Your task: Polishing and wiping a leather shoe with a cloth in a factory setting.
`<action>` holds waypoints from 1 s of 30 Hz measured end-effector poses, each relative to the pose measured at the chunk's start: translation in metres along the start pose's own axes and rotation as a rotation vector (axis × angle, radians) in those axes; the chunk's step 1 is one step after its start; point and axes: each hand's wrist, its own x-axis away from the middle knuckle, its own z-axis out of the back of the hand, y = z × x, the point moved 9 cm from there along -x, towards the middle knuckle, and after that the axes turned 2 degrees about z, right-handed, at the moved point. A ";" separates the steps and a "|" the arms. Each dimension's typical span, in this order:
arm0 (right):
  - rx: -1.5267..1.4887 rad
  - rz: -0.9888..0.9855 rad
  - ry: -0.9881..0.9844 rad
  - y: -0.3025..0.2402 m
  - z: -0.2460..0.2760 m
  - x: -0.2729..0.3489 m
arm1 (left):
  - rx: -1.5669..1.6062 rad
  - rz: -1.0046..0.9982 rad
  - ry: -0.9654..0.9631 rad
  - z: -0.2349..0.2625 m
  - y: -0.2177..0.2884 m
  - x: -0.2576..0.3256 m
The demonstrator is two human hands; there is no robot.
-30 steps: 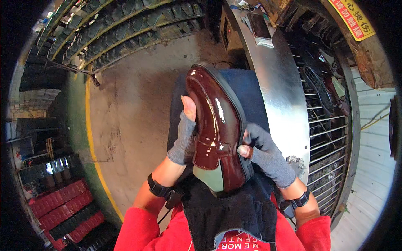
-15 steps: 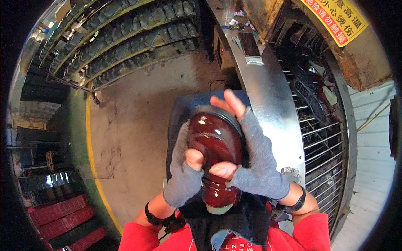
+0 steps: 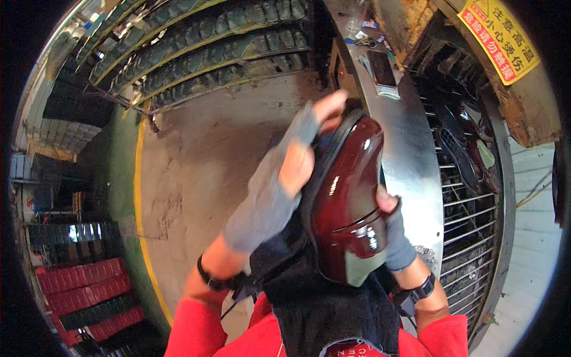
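The shoe (image 3: 346,196), glossy dark red, is held above the apron (image 3: 339,312), toe pointing away from the body and sole (image 3: 338,134) turned leftward, which seems to leave that edge facing the left hand (image 3: 291,157). The right hand (image 3: 397,238) grips the shoe's right side, its thumb (image 3: 386,201) on the upper and its other fingers hidden from view, probably so that one hand alone can bear the weight. The left hand is open, fingers stretched out beside the toe (they are blurred, so I cannot tell whether they touch it), and has no visible grip on anything. Fingerless gloves (image 3: 259,205) likely keep the fingertips free for feel.

So the shoe lies between the hands, the left one along its sole side toward the toe, the right one against the opposite side, nearer the heel. To the right of the shoe runs the counter (image 3: 413,154), with a phone (image 3: 380,68) on it beyond the toe; farther right of the shoe is the barred rack (image 3: 473,220)
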 end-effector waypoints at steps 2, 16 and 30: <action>-0.093 -0.063 -0.152 -0.006 -0.014 -0.017 | -0.003 -0.129 -0.049 -0.002 0.004 -0.031; 0.735 -0.017 0.186 0.008 0.033 0.061 | 0.165 0.128 0.371 -0.028 -0.081 0.045; 0.266 0.206 0.386 0.004 0.092 -0.046 | 0.610 0.537 0.148 -0.062 -0.219 0.119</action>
